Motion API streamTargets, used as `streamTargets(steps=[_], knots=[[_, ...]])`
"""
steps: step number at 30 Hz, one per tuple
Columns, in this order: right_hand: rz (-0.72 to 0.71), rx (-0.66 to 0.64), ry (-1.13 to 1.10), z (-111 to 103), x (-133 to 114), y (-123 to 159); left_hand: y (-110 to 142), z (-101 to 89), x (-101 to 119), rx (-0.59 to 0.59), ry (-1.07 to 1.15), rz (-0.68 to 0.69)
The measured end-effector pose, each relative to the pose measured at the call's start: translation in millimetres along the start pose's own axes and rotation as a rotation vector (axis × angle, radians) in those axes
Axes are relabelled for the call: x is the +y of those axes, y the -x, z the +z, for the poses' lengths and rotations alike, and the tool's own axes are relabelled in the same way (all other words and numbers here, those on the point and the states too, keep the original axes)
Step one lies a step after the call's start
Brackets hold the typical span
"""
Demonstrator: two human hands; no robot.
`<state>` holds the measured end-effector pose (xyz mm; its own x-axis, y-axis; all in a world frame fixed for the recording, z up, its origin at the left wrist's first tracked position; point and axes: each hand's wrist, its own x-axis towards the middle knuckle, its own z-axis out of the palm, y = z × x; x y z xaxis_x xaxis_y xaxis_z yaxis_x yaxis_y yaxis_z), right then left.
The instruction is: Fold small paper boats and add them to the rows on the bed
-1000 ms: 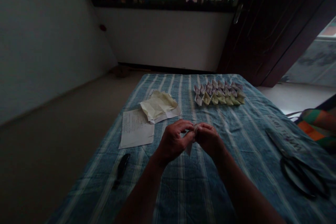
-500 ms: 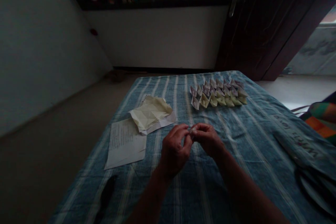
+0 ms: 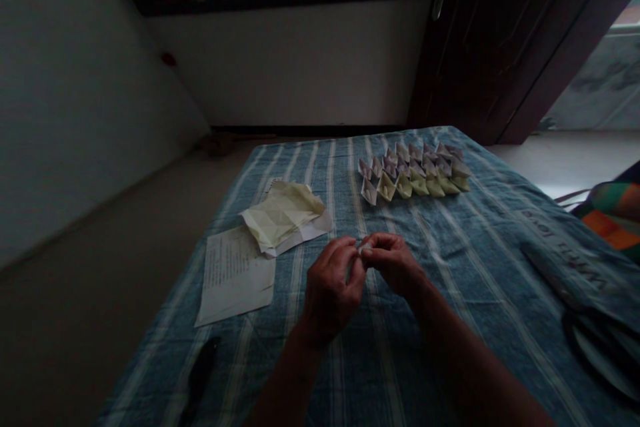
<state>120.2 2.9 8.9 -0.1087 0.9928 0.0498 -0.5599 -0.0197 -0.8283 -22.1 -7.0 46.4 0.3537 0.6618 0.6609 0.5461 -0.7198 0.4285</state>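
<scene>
My left hand (image 3: 333, 287) and my right hand (image 3: 395, 261) meet over the middle of the blue striped cloth (image 3: 465, 260). Both pinch one small folded piece of paper (image 3: 361, 249) between their fingertips; most of it is hidden by the fingers. Farther back, several small folded paper boats (image 3: 413, 175) stand in tight rows, pale violet behind and yellowish in front. Left of my hands lies a crumpled yellowish sheet (image 3: 281, 213) on top of a white printed sheet (image 3: 235, 273).
Large dark scissors (image 3: 590, 327) lie on the cloth at the right. A dark pen-like object (image 3: 200, 373) lies near the front left edge. A colourful striped fabric (image 3: 610, 217) shows at the far right. A dark door and a window sill stand behind the table.
The view has drifted so the hands sit slightly lower and left. Less of the small paper shows below the fingers now than a second ago. Both hands keep pinching it.
</scene>
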Motion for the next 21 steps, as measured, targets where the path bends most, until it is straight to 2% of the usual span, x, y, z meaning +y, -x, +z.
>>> streamTargets(steps=[4, 11, 16, 21], knots=[[-0.007, 0.006, 0.011, 0, -1, 0, 0, 1.2, 2, 0.003, -0.002, 0.003], [-0.018, -0.009, 0.049, 2, -4, 1, -2, -3.1, 6, 0.011, 0.069, -0.118], [-0.068, -0.016, 0.112, 5, -8, 3, -3, -5.1, 4, 0.024, 0.033, -0.030], [-0.097, 0.038, 0.228, 8, -12, 6, -3, -6.0, 4, 0.042, -0.004, 0.037]])
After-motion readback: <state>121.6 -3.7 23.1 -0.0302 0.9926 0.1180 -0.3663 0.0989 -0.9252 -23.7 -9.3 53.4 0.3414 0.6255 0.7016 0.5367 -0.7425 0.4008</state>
